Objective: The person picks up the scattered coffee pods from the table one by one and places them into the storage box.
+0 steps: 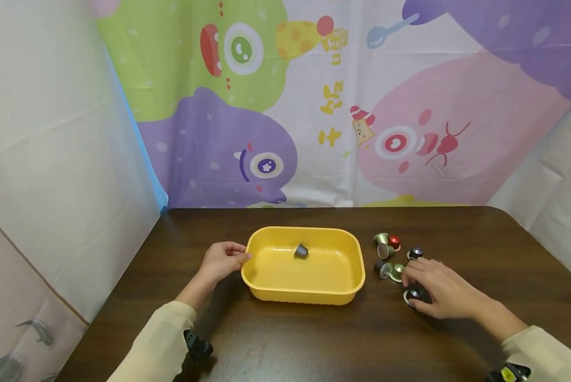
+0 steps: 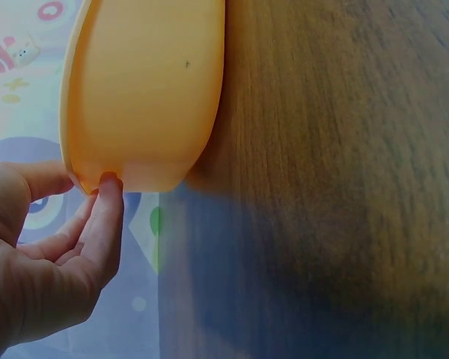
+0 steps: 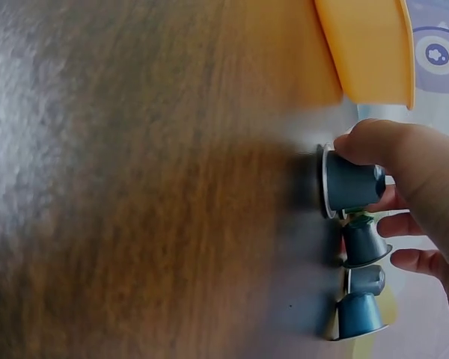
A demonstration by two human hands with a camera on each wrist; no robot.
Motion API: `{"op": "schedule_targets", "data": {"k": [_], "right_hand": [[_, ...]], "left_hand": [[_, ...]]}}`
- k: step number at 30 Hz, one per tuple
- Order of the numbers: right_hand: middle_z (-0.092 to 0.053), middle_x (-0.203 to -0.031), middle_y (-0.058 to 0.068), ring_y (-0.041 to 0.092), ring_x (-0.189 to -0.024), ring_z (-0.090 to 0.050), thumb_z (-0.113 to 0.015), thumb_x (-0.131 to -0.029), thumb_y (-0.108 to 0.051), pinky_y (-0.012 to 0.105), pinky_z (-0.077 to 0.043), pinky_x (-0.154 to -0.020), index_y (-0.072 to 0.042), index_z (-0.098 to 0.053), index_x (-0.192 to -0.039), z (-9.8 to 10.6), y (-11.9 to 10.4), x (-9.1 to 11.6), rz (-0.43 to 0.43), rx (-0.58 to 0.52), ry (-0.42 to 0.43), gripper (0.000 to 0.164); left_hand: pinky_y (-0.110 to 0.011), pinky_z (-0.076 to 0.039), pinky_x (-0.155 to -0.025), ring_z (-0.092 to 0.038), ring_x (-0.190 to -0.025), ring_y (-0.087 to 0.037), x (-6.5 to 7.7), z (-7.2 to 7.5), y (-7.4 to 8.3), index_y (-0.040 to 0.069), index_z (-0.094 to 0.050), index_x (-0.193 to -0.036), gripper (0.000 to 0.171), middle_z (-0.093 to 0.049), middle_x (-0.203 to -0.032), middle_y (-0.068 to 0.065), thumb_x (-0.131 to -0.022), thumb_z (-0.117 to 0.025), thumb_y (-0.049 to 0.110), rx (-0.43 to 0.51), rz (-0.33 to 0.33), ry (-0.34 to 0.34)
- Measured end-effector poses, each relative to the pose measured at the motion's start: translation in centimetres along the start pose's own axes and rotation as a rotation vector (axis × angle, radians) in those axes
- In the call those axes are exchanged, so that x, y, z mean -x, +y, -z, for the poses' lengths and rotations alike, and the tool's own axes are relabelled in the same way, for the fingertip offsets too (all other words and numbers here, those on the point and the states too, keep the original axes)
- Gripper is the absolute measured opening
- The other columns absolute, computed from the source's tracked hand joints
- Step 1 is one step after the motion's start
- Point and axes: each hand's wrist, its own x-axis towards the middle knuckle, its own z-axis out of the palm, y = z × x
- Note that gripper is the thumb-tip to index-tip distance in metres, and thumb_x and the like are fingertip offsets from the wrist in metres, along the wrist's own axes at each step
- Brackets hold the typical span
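Observation:
My left hand (image 1: pixel 222 262) pinches the left rim of a yellow plastic basin (image 1: pixel 302 297), thumb on one side of the wall and fingers on the other, as the left wrist view shows. One dark grey coffee capsule (image 1: pixel 301 251) lies on its side in the basin. To the right, my right hand (image 1: pixel 443 291) has its thumb and forefinger around a black coffee capsule (image 3: pixel 352 182), which stands rim down at the table surface. Just beyond those fingers are a light green capsule (image 1: pixel 397 272) and another dark capsule (image 1: pixel 415 253).
More capsules lie right of the basin: a red capsule (image 1: pixel 394 242), a pale green capsule (image 1: pixel 381 239), a tipped capsule (image 1: pixel 385 251) and a dark capsule (image 1: pixel 380 268). The dark wooden table (image 1: pixel 285 339) ends at a cartoon-printed curtain (image 1: pixel 314 175) behind.

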Motion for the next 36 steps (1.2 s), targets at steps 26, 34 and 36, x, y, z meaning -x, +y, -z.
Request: {"op": "schedule_targets", "data": {"k": [26, 34, 36], "right_hand": [[-0.047, -0.082, -0.016, -0.002, -0.079, -0.042, -0.083, -0.065, -0.023, 0.027, -0.044, -0.069, -0.024, -0.055, -0.083, -0.41, 0.13, -0.24, 0.062, -0.055, -0.020, 0.034], [-0.047, -0.082, -0.017, -0.002, -0.078, -0.041, -0.083, -0.066, -0.026, 0.026, -0.043, -0.067, -0.025, -0.055, -0.083, -0.20, 0.06, 0.04, 0.042, -0.051, -0.028, 0.034], [-0.048, -0.083, -0.017, -0.002, -0.079, -0.042, -0.083, -0.066, -0.027, 0.026, -0.043, -0.068, -0.025, -0.055, -0.084, -0.16, 0.02, 0.08, 0.040, -0.048, -0.023, 0.033]], "left_hand": [[-0.031, -0.060, -0.075, -0.063, -0.072, -0.008, 0.32, -0.05, -0.17, -0.004, -0.066, -0.106, 0.029, -0.069, -0.100, -0.016, -0.087, -0.070, 0.018, -0.005, 0.015, -0.001], [-0.033, -0.060, -0.077, -0.063, -0.071, -0.007, 0.10, -0.05, -0.05, -0.004, -0.066, -0.106, 0.029, -0.068, -0.100, -0.016, -0.087, -0.070, 0.017, 0.006, 0.006, -0.009], [-0.033, -0.060, -0.077, -0.063, -0.071, -0.007, 0.10, -0.02, 0.01, -0.004, -0.066, -0.106, 0.029, -0.068, -0.100, -0.017, -0.087, -0.069, 0.017, 0.003, 0.009, -0.008]]}}
